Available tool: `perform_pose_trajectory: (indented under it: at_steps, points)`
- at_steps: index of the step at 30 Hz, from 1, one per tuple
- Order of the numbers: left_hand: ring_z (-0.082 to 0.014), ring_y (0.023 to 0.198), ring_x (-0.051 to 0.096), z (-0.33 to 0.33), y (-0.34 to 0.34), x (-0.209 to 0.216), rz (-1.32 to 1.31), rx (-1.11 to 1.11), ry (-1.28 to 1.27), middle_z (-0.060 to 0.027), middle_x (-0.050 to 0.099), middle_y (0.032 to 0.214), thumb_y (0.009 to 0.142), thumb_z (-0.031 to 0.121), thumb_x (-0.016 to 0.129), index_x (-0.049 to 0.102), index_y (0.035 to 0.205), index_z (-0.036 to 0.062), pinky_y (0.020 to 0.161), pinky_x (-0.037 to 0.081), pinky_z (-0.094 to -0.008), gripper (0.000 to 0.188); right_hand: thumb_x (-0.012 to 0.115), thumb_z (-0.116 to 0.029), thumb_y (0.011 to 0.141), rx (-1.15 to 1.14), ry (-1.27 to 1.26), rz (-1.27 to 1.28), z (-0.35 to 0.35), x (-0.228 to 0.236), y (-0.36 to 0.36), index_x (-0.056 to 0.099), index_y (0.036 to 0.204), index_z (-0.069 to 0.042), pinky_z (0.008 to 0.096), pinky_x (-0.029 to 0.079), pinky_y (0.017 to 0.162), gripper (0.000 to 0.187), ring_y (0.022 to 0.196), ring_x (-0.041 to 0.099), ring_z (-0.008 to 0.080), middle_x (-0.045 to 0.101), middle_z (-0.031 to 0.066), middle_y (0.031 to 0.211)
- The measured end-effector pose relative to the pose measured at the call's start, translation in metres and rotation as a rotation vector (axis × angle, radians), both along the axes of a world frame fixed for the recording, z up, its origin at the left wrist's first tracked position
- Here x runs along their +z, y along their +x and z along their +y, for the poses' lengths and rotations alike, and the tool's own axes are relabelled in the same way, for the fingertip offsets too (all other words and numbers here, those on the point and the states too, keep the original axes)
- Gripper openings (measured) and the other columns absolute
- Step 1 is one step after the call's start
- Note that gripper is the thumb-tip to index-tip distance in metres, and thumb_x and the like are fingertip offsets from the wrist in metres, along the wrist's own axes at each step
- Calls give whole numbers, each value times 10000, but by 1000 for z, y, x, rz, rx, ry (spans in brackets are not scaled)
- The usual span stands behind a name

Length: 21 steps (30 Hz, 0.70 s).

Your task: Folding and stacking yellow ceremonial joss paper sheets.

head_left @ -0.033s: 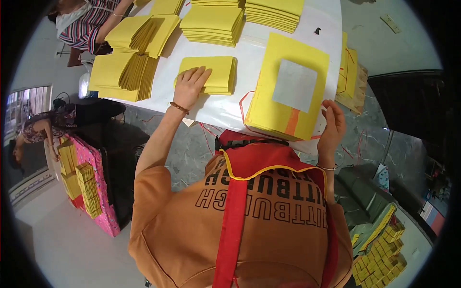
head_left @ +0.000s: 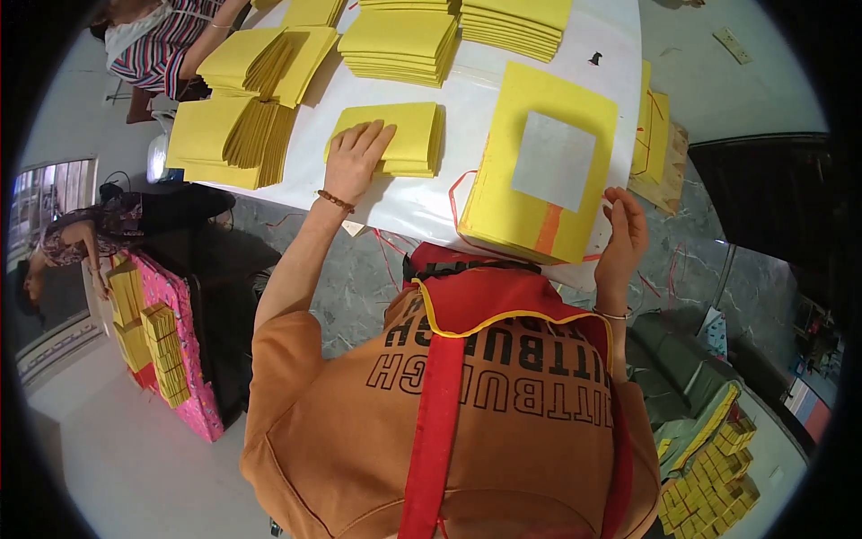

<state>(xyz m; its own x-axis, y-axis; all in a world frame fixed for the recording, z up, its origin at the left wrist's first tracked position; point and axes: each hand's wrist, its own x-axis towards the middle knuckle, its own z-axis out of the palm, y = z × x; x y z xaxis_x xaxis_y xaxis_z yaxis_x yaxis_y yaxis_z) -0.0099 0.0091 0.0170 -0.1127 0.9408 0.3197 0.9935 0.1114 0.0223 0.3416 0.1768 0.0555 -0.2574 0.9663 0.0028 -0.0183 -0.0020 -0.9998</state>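
Note:
My left hand (head_left: 359, 157) lies with stretched fingers on a small stack of folded yellow paper (head_left: 415, 135) near the front of the white table. To its right sits a larger, thick stack of yellow paper (head_left: 503, 184). A pale grey square (head_left: 554, 162) rests on that stack, with an orange strip (head_left: 549, 226) below it. Beside the stack's right edge is my right hand (head_left: 626, 229), fingers loosely bent and apart, nothing visible in it. Whether its fingertips touch the stack I cannot tell. A red cord (head_left: 452, 199) runs beside the large stack's left side.
Several folded yellow stacks (head_left: 395, 45) stand farther back on the white table (head_left: 310, 148). At upper left a person in a striped top (head_left: 166, 45) works there. Another person (head_left: 85, 238) bends near a pink-covered surface (head_left: 202, 386). More yellow bundles (head_left: 714, 485) lie at lower right.

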Motion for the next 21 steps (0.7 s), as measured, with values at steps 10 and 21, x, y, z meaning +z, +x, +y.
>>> perform_pose_trajectory:
  at_steps: [10, 21]
  points:
    - [-320, 1265, 303, -18, 24, -38, -35, 82, -184, -153, 303, 1401, 750, 90, 544, 341, 1343, 86, 1024, 240, -493, 627, 519, -82, 902, 15, 62, 33, 0, -4, -8, 584, 1061, -17, 251, 407, 843, 183, 963, 539, 107, 601, 45, 1026]
    - [-312, 1266, 299, -10, 22, -14, 11, 104, -227, -112, 324, 1386, 666, 102, 638, 348, 1346, 158, 1012, 234, -517, 741, 575, -93, 868, -1, 88, -99, -1, -7, 2, 606, 1027, -27, 286, 404, 876, 175, 999, 529, 130, 600, 45, 1058]
